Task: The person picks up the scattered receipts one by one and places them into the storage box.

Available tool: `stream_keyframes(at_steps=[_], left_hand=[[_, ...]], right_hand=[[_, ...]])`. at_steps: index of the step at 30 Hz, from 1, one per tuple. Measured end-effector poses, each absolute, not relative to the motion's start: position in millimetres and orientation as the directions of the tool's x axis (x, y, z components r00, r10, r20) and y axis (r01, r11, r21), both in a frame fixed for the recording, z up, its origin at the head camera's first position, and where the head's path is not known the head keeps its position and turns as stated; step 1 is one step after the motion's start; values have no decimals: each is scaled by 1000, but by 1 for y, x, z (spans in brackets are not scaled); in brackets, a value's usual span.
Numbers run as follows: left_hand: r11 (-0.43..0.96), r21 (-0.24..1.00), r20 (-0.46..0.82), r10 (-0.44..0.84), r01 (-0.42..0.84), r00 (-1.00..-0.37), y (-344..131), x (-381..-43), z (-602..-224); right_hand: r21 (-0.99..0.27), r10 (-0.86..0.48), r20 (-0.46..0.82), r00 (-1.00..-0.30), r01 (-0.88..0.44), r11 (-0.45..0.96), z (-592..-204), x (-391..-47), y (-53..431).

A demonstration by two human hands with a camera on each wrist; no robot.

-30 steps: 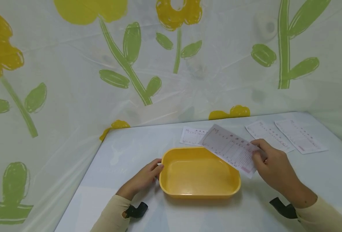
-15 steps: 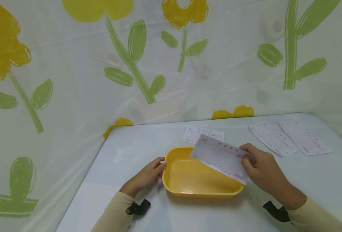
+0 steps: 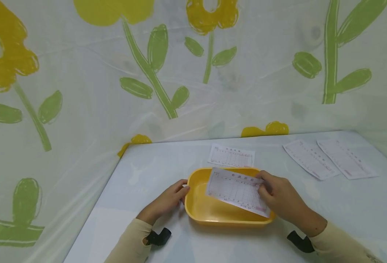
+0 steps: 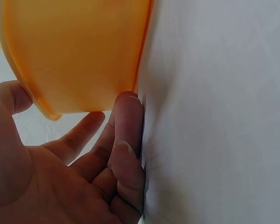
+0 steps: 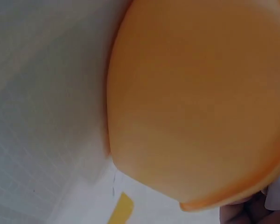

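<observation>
A yellow plastic basin (image 3: 226, 221) stands on the table in the head view. My left hand (image 3: 165, 201) holds its left end; the left wrist view has the thumb at the rim and fingertips against the outer wall (image 4: 79, 56). My right hand (image 3: 283, 199) pinches a printed paper slip (image 3: 233, 190) by its right end, between thumb and fingers. The slip slants over the basin's opening, covering much of its middle and right. In the right wrist view the basin's outer wall (image 5: 196, 102) fills most of the frame, with part of the hand (image 5: 245, 212) at the lower right corner.
Behind the basin lies another printed slip (image 3: 232, 155). Two more slips, one (image 3: 310, 160) beside the other (image 3: 347, 159), lie at the table's back right. A flower-patterned sheet (image 3: 91, 109) hangs behind the white table (image 3: 141, 171). Black pieces show at both wrists.
My right hand has carried the slip left and lower, from the basin's back right corner to over its opening. My left hand has stayed at the basin's left end.
</observation>
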State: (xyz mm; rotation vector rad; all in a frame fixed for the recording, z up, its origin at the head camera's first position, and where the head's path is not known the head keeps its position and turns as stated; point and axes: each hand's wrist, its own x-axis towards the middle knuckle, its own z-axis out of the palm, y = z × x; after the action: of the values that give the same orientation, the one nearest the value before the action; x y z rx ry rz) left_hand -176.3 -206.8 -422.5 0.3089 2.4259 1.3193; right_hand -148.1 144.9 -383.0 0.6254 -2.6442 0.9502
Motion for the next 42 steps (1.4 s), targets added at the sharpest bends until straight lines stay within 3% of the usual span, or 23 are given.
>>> stream_keyframes(at_steps=[12,24,35,42], left_hand=[[544,839,-196,355,32,-914,-204,-177,-423],[538,843,-206,341,11,-917,-203,-176,-424],[554,833,-208,340,16,-917,-203,-175,-423],[551,835,-206,331,11,-921,-203,-174,-419]], right_hand=[[-587,-370,210,-905,-419,693,-389,-158,132],[-518,-376,77,-924,-359,776,-397,-162,122],[-419,-434,116,-893,-440,794,-400,-161,124],[-425,-432,95,-897,-429,797,-396,-161,122]])
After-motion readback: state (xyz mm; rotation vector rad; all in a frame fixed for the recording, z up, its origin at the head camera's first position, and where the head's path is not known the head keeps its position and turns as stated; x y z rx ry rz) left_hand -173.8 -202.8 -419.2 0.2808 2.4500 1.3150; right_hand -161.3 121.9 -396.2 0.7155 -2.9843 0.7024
